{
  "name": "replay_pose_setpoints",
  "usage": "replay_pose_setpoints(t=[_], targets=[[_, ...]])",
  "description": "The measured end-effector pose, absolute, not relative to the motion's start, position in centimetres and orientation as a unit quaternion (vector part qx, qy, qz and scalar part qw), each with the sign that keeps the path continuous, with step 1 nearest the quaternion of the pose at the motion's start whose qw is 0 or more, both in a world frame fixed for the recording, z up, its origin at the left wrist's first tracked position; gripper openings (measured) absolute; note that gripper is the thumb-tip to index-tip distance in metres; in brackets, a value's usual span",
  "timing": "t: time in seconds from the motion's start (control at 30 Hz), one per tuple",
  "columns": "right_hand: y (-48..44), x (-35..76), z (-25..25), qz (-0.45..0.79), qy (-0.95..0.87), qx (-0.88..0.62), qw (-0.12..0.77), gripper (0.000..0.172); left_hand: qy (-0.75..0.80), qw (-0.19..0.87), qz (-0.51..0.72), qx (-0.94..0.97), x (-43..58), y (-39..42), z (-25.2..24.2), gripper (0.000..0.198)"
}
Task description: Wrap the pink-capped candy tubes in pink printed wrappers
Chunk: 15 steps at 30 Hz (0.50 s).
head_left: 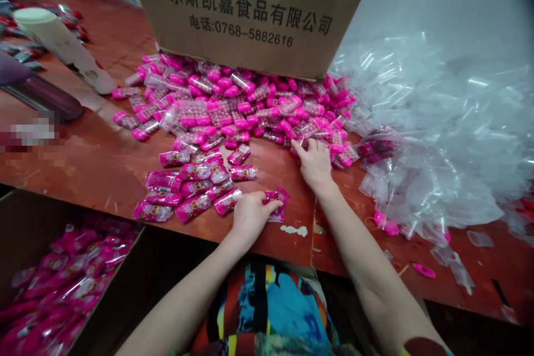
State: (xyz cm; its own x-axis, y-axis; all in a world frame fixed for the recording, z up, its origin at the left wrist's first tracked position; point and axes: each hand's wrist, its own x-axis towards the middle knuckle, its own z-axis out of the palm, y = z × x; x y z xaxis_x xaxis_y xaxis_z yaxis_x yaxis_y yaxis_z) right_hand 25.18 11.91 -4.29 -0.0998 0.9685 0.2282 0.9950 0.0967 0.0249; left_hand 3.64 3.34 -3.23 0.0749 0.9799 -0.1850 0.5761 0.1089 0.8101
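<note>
My left hand is closed on a small pink wrapped packet near the table's front edge. Just left of it lie several more pink packets in a loose group. My right hand reaches forward, its fingers curled into the near edge of a big heap of pink-capped clear candy tubes; what the fingers hold is hidden.
A large cardboard box with printed characters stands behind the heap. A pile of clear plastic bags fills the right side. An open carton of pink packets sits below the reddish-brown table at left. Bottles lie at far left.
</note>
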Motion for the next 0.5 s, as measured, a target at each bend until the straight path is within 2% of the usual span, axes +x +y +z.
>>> replay_pose_setpoints(t=[0.13, 0.27, 0.33, 0.4, 0.5], targets=[[11.0, 24.3, -4.6, -0.091, -0.752, -0.652, 0.034, 0.043, 0.655, 0.299, 0.135, 0.681, 3.5, 2.8, -2.9, 0.043], [8.3, 23.8, -4.3, -0.061, -0.768, -0.635, 0.044, 0.036, 0.659, 0.301, 0.147, 0.673, 2.4, 2.8, -2.7, 0.051], [6.5, 23.8, -4.2, -0.034, -0.765, -0.634, 0.108, 0.033, 0.644, 0.348, 0.212, 0.647, 1.8, 2.9, -2.7, 0.052], [4.6, 23.7, -4.2, 0.017, -0.740, -0.635, 0.221, 0.028, 0.618, 0.437, 0.286, 0.587, 1.6, 2.9, -2.8, 0.051], [2.3, 23.1, -4.3, 0.192, -0.617, -0.640, 0.416, 0.024, 0.578, 0.599, 0.339, 0.438, 2.0, 2.6, -2.8, 0.043]])
